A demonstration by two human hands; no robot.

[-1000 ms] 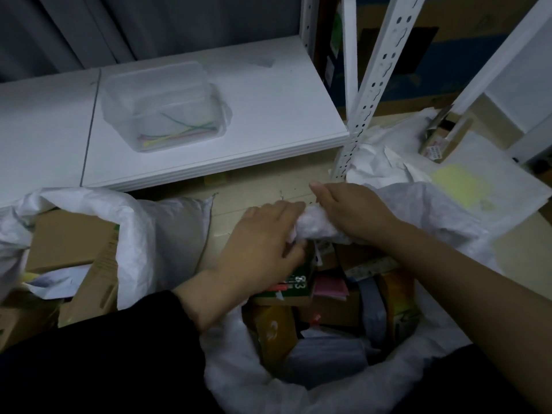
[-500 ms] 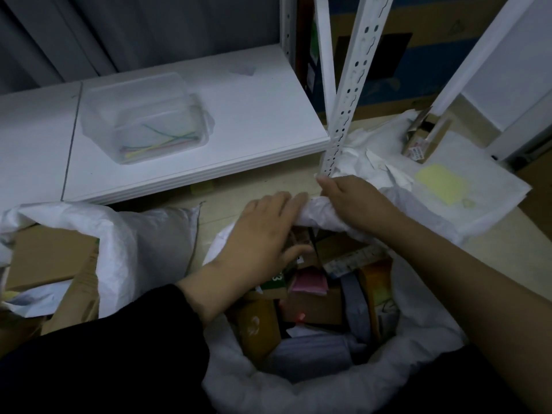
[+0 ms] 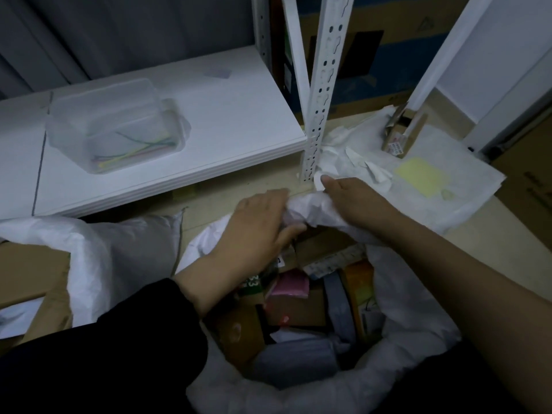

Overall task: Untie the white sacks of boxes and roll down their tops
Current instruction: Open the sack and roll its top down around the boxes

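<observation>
The open white sack of boxes sits just in front of the shelf post. The left hand and right hand clamp curled fingers on its far rim. The cloth looks soft and light, so the rolled edge seems the best hold.

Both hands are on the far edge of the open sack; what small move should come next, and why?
Probably roll that far rim outward and down: both the left hand and right hand grip it bunched above the boxes, while the near rim already looks rolled.
</observation>
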